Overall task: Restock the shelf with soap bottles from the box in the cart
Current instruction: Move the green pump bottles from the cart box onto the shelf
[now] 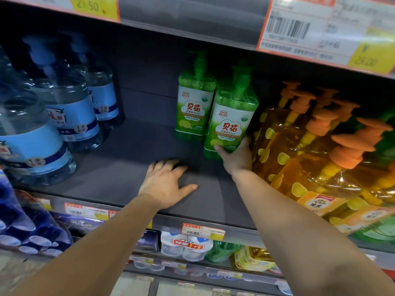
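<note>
Two green pump soap bottles stand on the dark grey shelf [119, 167]. The nearer green bottle [230, 116] is gripped at its base by my right hand [235, 155], close against the orange bottles on the right. The other green bottle [194, 103] stands upright just behind and to the left, touching it. My left hand [166, 182] lies flat on the shelf board in front of the bottles, fingers spread, holding nothing. The box and cart are out of view.
Clear blue-labelled pump bottles [70, 112] fill the shelf's left side. Wrapped orange pump bottles [310, 146] crowd the right. A bare stretch of shelf lies between them. Price tags [203, 230] line the shelf edge; the shelf above hangs low, with more goods below.
</note>
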{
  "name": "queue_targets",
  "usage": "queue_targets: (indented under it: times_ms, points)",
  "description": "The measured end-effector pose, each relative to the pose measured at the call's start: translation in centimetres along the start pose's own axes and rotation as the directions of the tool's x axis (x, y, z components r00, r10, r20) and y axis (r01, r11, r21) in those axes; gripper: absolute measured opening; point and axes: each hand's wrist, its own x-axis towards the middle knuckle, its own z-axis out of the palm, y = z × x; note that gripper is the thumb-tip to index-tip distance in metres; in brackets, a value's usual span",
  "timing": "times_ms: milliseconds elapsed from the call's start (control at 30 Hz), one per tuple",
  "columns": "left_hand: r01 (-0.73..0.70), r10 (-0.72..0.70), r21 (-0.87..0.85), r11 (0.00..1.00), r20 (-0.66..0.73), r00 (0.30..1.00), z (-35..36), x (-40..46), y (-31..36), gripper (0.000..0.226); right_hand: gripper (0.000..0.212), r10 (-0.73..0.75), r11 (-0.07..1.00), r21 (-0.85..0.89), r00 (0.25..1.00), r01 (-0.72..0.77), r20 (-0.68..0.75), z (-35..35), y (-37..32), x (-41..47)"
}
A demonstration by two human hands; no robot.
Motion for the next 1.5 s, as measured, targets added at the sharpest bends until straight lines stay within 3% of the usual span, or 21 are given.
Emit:
queue_targets:
  times_ms: [333,467,567,667,800,933,1067,1300,1367,1500]
  points:
    - [0.004,-0.003,-0.010,1.000,0.048,0.999,-0.4,0.3,0.1,0.074,0.087,0.061,0.996,0.065,0.997,-0.059,-0.036,0.5,-0.6,-2.3]
    - [0.056,-0.044,-0.156,0.986,0.077,0.996,-1.8,-0.8,-0.5,0.073,0.075,-0.076,0.997,-0.038,0.992,0.073,-0.097,0.8,-2.1,-7.4]
    - [0.075,-0.071,-0.252,0.965,0.027,0.997,-3.1,-3.8,-2.1,0.072,0.069,-0.183,0.971,-0.151,0.983,0.183,0.012,2.1,-4.7,-11.1]
    - [0.076,-0.113,-0.354,0.932,-0.086,0.990,-5.1,-9.3,-5.3,0.064,0.049,-0.277,0.945,-0.119,0.941,0.303,0.194,5.3,-8.6,-16.3]
    - [0.064,-0.179,-0.384,0.921,-0.272,0.945,-8.3,-20.2,-13.3,0.045,0.034,-0.442,0.870,-0.034,0.810,0.491,0.385,12.5,-14.0,-26.6]
    - [0.355,-0.424,-0.271,0.895,-0.269,0.865,-11.5,-33.8,-25.3,0.046,0.035,-0.529,0.806,0.101,0.633,0.583,0.565,22.1,-19.8,-39.3]
    - [0.682,-0.696,-0.149,0.716,-0.221,0.683,-14.8,-46.1,-35.4,0.053,0.042,-0.560,0.730,0.206,0.397,0.652,0.727,31.2,-25.5,-50.7]
    - [0.911,-0.881,-0.039,0.411,-0.273,0.386,-18.4,-60.3,-46.3,0.059,0.053,-0.553,0.617,0.335,0.089,0.712,0.828,42.2,-34.3,-65.2]
    - [0.938,-0.913,-0.046,0.344,-0.249,0.322,-18.7,-62.2,-48.8,0.062,0.053,-0.549,0.592,0.352,0.043,0.725,0.835,44.7,-35.7,-67.2]
    - [0.962,-0.940,-0.028,0.271,-0.223,0.259,-18.7,-63.9,-54.3,0.059,0.054,-0.524,0.588,0.363,-0.001,0.723,0.852,50.6,-37.8,-69.0]
